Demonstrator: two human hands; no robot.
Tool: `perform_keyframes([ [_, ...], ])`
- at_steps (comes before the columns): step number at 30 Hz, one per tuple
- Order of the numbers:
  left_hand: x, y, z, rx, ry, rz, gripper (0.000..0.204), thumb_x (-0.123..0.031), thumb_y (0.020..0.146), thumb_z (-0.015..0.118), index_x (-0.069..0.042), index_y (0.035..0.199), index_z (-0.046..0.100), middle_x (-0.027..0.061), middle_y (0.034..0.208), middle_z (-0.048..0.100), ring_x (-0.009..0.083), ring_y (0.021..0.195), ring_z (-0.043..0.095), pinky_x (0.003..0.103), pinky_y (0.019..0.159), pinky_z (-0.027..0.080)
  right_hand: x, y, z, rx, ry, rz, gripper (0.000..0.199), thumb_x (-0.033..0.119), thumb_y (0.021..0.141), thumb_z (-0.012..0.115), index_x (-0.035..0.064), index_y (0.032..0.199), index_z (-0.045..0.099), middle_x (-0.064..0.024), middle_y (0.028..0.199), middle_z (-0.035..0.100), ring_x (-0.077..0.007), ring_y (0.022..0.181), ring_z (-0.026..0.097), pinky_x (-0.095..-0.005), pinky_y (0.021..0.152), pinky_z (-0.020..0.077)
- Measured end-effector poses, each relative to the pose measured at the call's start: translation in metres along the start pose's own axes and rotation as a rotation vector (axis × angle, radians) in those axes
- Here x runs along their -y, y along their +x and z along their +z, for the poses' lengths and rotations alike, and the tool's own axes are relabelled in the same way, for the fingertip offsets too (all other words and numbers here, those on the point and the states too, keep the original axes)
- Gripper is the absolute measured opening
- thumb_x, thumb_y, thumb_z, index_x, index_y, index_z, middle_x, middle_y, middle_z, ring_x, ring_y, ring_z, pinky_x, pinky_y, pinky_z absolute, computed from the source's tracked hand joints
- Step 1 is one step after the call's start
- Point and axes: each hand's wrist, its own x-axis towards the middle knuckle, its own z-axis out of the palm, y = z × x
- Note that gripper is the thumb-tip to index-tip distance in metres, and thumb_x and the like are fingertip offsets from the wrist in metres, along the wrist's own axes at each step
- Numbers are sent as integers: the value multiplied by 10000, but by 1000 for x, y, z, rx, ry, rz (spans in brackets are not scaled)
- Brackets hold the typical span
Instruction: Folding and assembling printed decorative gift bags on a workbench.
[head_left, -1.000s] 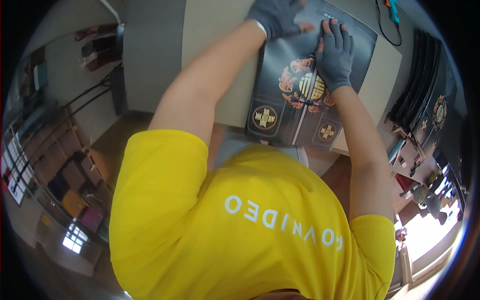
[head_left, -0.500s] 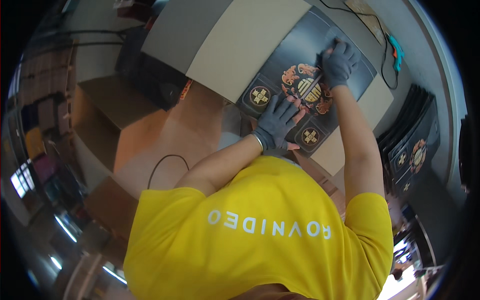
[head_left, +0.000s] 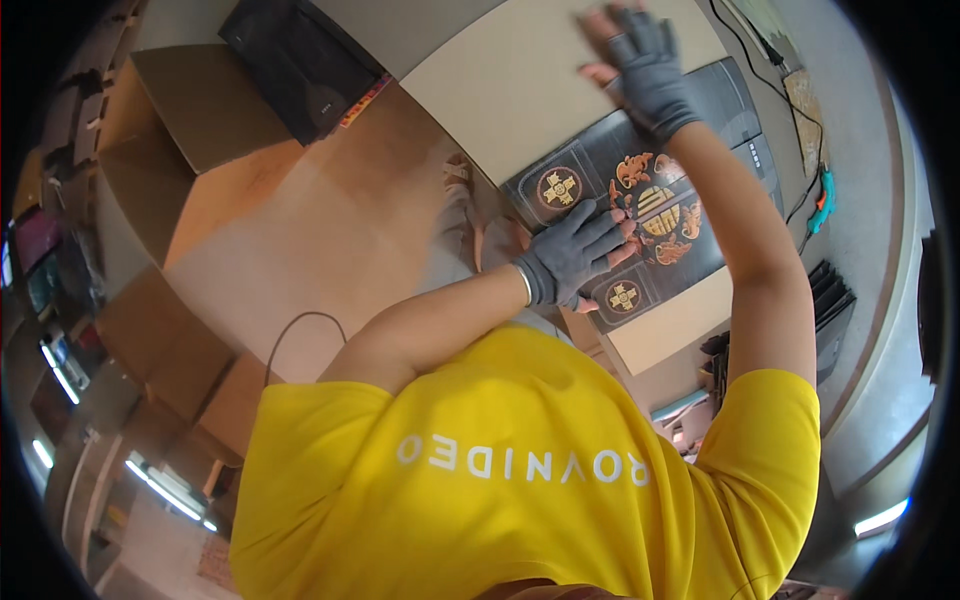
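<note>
A dark panel (head_left: 690, 180) with gold and orange emblems lies on a beige table top (head_left: 520, 90). My left hand (head_left: 575, 255), in a grey fingerless glove, lies flat on the panel's near edge with its fingers spread over the emblems. My right hand (head_left: 645, 70), gloved the same way, is stretched out past the panel's far end with its fingers apart, over the beige top. Neither hand holds anything. My yellow shirt fills the lower part of the view.
A black box (head_left: 300, 60) and cardboard boxes (head_left: 190, 110) stand on the floor to the left. Cables (head_left: 770, 60) and a teal tool (head_left: 825, 200) lie on the right. A stack of dark panels (head_left: 830, 310) leans at the right. A thin cable (head_left: 300, 325) loops on the floor.
The view has swung. My left hand came from the panel's far end to its near edge. My right hand reached from the panel's middle out past its far end.
</note>
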Motion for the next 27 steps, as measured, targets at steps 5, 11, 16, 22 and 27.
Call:
perform_keyframes([
  [5,0,1,1,13,2,6,1057,-749,725,572,-120,1534,314,155,1601,253,340,1477,214,582,1175,126,94,8,-8,178,195,-192,806,685,807,540,298,1499,389,-101,1505,404,-314,1437,308,-608,1111,238],
  [11,-3,-4,7,135,-133,-50,1037,-727,739,595,-122,1533,312,156,1608,227,332,1481,200,560,1190,105,176,10,-2,285,321,-258,824,692,788,541,305,1498,383,-88,1541,365,-305,1466,267,-630,1128,205],
  [16,-6,-2,37,-143,-551,2,858,-620,847,548,-136,1520,330,152,1603,242,343,1474,211,562,1187,114,231,5,1,238,402,-454,816,669,792,570,285,1491,393,-107,1540,361,-312,1464,269,-617,1147,201],
  [22,4,-1,16,-159,235,59,641,-491,949,420,-121,1472,402,139,1549,371,335,1426,342,623,1101,235,223,-1,-60,22,993,223,620,278,857,718,113,1411,493,-197,1405,483,-368,1352,424,-441,1114,352],
  [27,8,13,-31,-106,-180,-6,564,-273,866,620,-52,1371,497,195,1394,495,341,1301,467,463,1121,335,119,-122,-119,-183,451,804,294,116,832,683,52,1118,658,-175,1234,580,-378,1136,555,-437,985,451],
])
